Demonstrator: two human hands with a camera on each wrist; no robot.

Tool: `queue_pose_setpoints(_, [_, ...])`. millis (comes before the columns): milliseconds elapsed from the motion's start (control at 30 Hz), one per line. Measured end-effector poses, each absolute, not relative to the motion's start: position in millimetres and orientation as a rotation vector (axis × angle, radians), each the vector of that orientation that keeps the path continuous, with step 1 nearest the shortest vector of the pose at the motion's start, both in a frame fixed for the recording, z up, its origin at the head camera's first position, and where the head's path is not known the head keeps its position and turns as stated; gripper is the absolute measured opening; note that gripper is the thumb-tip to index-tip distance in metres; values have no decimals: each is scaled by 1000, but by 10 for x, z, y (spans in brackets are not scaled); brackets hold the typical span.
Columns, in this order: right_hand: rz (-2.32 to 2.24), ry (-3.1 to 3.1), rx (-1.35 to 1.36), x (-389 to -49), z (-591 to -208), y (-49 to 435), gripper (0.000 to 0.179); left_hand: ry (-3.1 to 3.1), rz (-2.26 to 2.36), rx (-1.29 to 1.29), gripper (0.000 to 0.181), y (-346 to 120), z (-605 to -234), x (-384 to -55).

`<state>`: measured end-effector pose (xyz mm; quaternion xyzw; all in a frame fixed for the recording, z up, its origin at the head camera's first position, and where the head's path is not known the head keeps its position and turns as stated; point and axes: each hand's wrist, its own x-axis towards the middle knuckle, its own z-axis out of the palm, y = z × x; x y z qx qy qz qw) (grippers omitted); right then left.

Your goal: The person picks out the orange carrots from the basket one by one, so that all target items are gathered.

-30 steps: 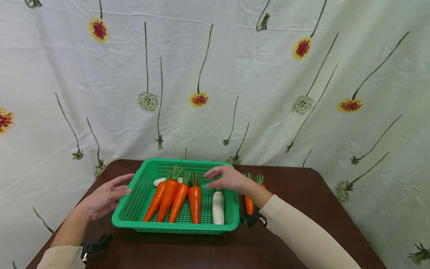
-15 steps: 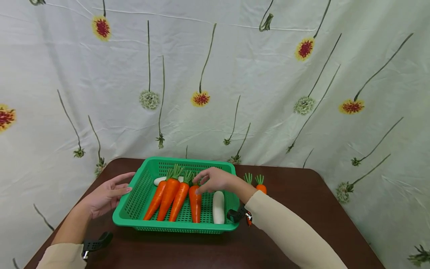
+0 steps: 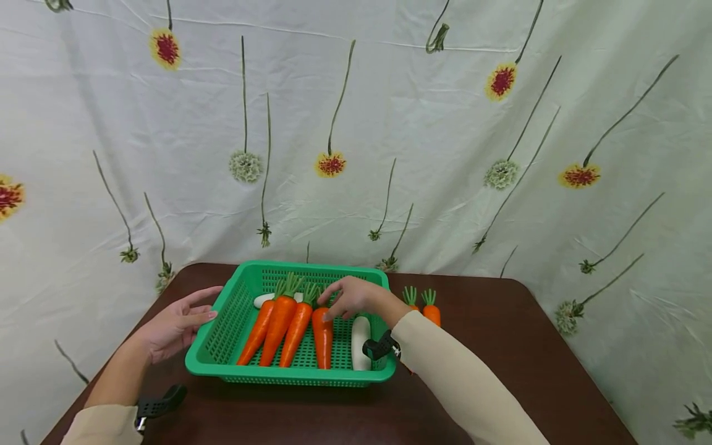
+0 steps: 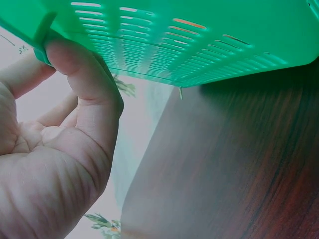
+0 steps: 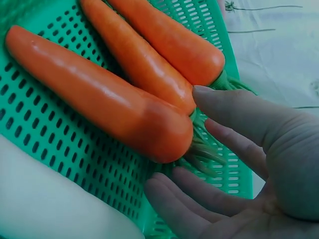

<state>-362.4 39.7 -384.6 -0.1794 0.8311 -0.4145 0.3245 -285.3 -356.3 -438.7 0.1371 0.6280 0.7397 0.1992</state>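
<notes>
My left hand (image 3: 169, 327) touches the left rim of a green perforated basket (image 3: 289, 372) with thumb and index fingertips; in the left wrist view the thumb (image 4: 82, 74) is tucked under the lip. My right hand (image 3: 356, 296) hangs over the basket with spread, bent fingers around the leafy end of the rightmost carrot (image 3: 322, 340). In the right wrist view that carrot (image 5: 109, 104) lies between thumb side and lower fingers, with nothing pinched. Several orange carrots with green tops lie side by side left of it. A long white vegetable (image 3: 360, 334) lies at the basket's right.
Another white vegetable (image 3: 262, 300) shows behind the carrot tops. Outside the basket, right of it, lie two more carrots (image 3: 431, 314), one partly hidden by the right arm. The dark wooden table (image 3: 500, 346) meets a flower-patterned cloth (image 3: 356, 111) at the back.
My right hand has moved left from above the white vegetable to the rightmost carrot's top, then hardly moved in the last half second. Left hand and basket stay put.
</notes>
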Motion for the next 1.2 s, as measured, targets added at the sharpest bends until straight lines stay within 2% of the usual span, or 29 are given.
queue_pose_setpoints(467, [-1097, 2127, -374, -3770, -3973, 334, 43, 1738, 2097, 379, 53, -3538, -4349, -2843])
queue_pose_setpoints(1200, [-1174, 2032, -336, -3718, -4080, 279, 44, 1731, 2095, 377, 56, -3548, -4387, -2829])
